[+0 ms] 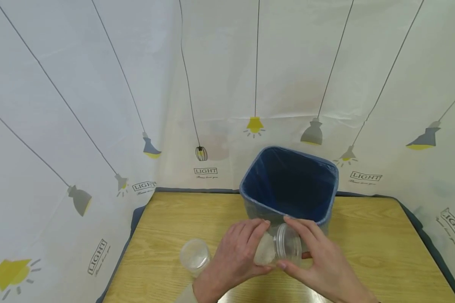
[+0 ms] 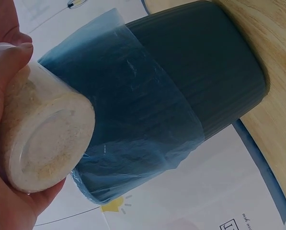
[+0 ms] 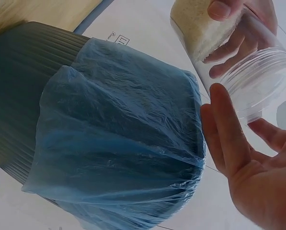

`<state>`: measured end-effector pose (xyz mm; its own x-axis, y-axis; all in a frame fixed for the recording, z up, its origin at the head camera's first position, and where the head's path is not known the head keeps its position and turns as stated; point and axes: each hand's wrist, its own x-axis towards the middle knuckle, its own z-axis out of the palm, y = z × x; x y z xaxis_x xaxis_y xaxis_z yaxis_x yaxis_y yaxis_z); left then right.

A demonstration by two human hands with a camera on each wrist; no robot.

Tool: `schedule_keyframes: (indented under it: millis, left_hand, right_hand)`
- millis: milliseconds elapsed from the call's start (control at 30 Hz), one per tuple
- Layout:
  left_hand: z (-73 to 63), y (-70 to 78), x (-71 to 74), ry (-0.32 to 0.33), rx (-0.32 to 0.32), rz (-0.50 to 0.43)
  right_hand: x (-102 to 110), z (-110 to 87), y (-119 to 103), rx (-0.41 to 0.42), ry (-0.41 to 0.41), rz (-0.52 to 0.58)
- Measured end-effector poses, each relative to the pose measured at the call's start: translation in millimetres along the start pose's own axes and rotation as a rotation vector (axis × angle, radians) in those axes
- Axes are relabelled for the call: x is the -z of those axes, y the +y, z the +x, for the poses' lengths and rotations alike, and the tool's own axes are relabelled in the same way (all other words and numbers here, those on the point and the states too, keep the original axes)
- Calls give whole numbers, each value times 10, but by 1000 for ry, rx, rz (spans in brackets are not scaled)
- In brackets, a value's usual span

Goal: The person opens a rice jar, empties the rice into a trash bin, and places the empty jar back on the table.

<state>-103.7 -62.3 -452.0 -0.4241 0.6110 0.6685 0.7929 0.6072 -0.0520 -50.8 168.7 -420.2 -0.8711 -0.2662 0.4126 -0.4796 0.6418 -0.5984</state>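
Note:
My left hand (image 1: 236, 256) holds a clear plastic jar (image 2: 51, 139) that is tipped on its side above the table, its base facing left. Pale, grainy contents show inside, gathered toward the base. At the jar's right end, the fingers and thumb of my right hand (image 1: 320, 256) span a clear, ridged screw lid (image 3: 265, 81). How firmly the lid sits on the jar is hard to tell. Another clear plastic container (image 1: 195, 254) stands on the wooden table, left of my left hand.
A dark ribbed bin (image 2: 200, 57) lined with a blue plastic bag (image 3: 119, 129) stands just beyond my hands, with its mouth upward. The wooden table (image 1: 163, 219) is enclosed by pale hanging sheets (image 1: 220, 84) printed with lamps.

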Motion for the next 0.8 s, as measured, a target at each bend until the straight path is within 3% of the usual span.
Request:
schedule_keyframes:
  millis: [200,400,567,800]
  left_hand:
    - [6,-2,3,1,-9,13]
    - [6,-1,8,-6,-8,3]
    - [3,-4,9,-15,-8,-5]
    - [1,-13,8,-14,-13,-18]
  right_hand:
    - [20,13,17,92,19,22]
    - [77,16,49,175,-16,27]
    - [95,16,97,265,-30,-38]
    - [119,5,129,316,-61,-68]
